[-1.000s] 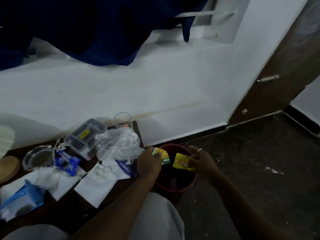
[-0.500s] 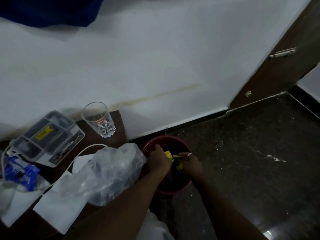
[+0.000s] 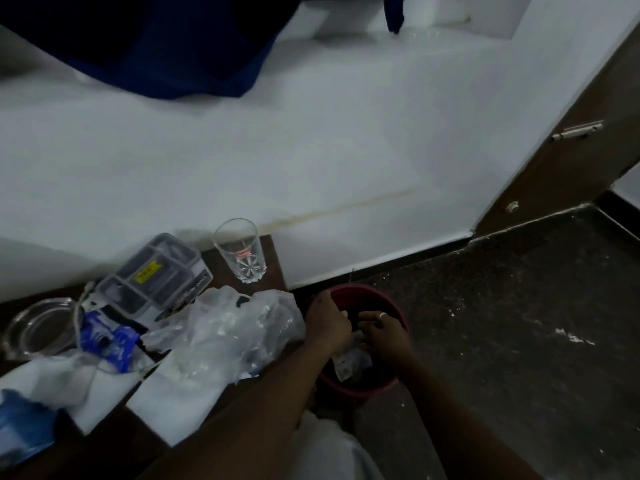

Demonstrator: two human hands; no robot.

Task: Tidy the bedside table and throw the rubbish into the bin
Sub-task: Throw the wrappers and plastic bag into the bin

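Observation:
The red bin (image 3: 362, 290) stands on the floor at the right end of the dark bedside table (image 3: 274, 255). Both my hands hang inside its mouth. My left hand (image 3: 328, 323) is curled with its back to me, so its fingers are hidden. My right hand (image 3: 385, 332), a ring on one finger, stretches its fingers toward the left hand with nothing in them. A pale wrapper (image 3: 349, 362) lies in the bin under the hands. On the table sit a crumpled clear plastic bag (image 3: 235, 327), white tissues (image 3: 180, 400) and a blue wrapper (image 3: 108, 341).
A drinking glass (image 3: 241, 251) stands at the table's back right corner, beside a grey compartment box (image 3: 156, 275). A glass dish (image 3: 38, 327), a white cable (image 3: 83, 306) and a blue object (image 3: 20, 427) lie at the left. White wall behind; dark speckled floor (image 3: 502, 323) to the right.
The yellow packets that were in both hands are no longer visible. Both hands have sunk deeper into the bin. The view has tilted back up.

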